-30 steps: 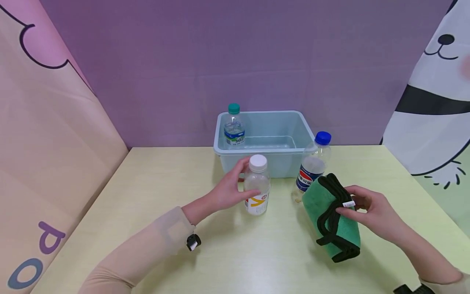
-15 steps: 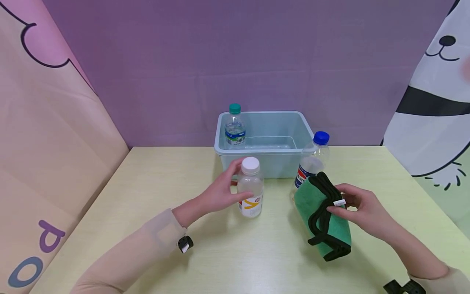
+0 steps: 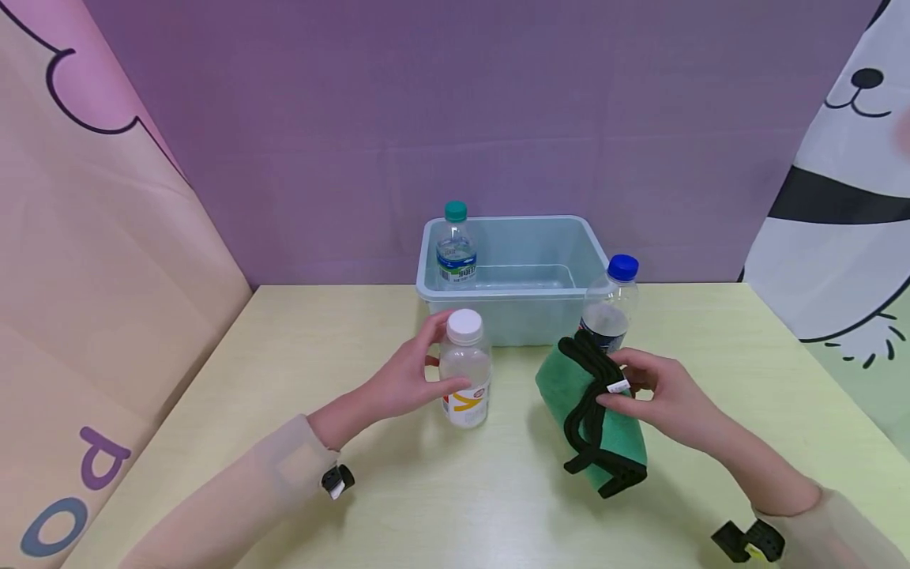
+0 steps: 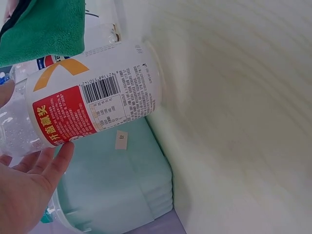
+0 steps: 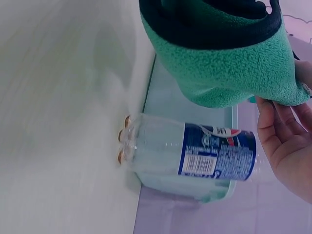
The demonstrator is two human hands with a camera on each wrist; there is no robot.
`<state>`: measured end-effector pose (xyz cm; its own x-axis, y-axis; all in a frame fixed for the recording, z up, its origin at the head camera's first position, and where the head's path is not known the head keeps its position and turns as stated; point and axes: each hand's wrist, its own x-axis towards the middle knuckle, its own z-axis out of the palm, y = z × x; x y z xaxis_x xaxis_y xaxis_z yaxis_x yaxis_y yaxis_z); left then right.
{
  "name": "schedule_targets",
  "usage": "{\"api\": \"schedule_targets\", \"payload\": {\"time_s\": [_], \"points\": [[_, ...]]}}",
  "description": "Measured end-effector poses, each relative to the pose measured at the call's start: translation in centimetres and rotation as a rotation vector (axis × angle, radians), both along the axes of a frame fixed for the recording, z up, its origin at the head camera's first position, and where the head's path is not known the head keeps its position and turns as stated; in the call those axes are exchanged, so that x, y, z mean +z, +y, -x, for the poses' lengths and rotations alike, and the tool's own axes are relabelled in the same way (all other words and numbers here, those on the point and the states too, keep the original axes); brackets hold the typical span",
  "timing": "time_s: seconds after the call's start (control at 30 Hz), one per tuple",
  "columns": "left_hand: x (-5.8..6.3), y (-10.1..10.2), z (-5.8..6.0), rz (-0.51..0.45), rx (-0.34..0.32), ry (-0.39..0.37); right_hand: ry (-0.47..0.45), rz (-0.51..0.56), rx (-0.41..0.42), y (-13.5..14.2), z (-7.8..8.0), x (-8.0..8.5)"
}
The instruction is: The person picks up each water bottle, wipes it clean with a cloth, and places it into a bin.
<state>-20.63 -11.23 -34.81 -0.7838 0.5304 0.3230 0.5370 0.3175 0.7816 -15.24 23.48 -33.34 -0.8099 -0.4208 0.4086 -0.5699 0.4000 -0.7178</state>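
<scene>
A tub (image 3: 506, 320) sits on the surface (image 3: 441, 514) at the back; the first bottle (image 3: 456, 246) stands inside its left end; a second bottle (image 3: 610, 304) stands before its right end; nearer, a third bottle (image 3: 465, 367) in the left grip (image 3: 412, 375), left of the cloth (image 3: 593, 419) in the right grip (image 3: 664, 399).

It's black edging the folded green plush cloth (image 3: 584, 419), white, red and orange wrapping the white-capped clear plastic bottle (image 3: 466, 367), navy banding the blue-capped clear plastic bottle (image 3: 611, 316), pale blue all over the rectangular plastic tub (image 3: 533, 320)!
</scene>
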Motion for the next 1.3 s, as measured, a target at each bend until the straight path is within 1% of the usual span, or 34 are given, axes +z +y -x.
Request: {"api": "schedule_targets", "payload": {"time_s": [0.1, 0.23, 0.43, 0.53, 0.63, 0.8, 0.97, 1.1, 1.3], "points": [[-0.1, -0.4, -0.3, -0.007, -0.005, 0.009, 0.0, -0.01, 0.007, -0.7, 0.3, 0.0], [-0.1, -0.8, -0.5, -0.007, 0.0, 0.022, -0.007, -0.034, -0.011, -1.5, 0.8, 0.1], [-0.2, -0.8, -0.5, -0.001, 0.01, 0.02, 0.006, -0.049, -0.025, -2.8, 1.7, 0.4], [-0.2, -0.8, -0.6, 0.0, 0.01, 0.015, -0.008, -0.041, -0.025, -3.4, 2.3, 0.7], [-0.2, -0.9, -0.5, 0.008, 0.012, 0.025, -0.031, -0.031, -0.022, -4.1, 2.9, 1.0], [0.2, -1.2, -0.4, 0.024, 0.005, 0.065, -0.076, -0.02, -0.014, -5.1, 3.7, 1.5], [1.0, -1.3, -0.4, 0.01, -0.002, 0.103, -0.089, -0.01, -0.008, -6.0, 4.4, 1.7], [1.3, -1.3, -0.4, -0.008, 0.002, 0.084, -0.109, 0.011, -0.011, -6.8, 4.9, 1.6], [0.9, -1.3, -0.5, -0.004, 0.013, 0.028, -0.133, 0.011, -0.005, -8.3, 5.1, 1.3]]}}
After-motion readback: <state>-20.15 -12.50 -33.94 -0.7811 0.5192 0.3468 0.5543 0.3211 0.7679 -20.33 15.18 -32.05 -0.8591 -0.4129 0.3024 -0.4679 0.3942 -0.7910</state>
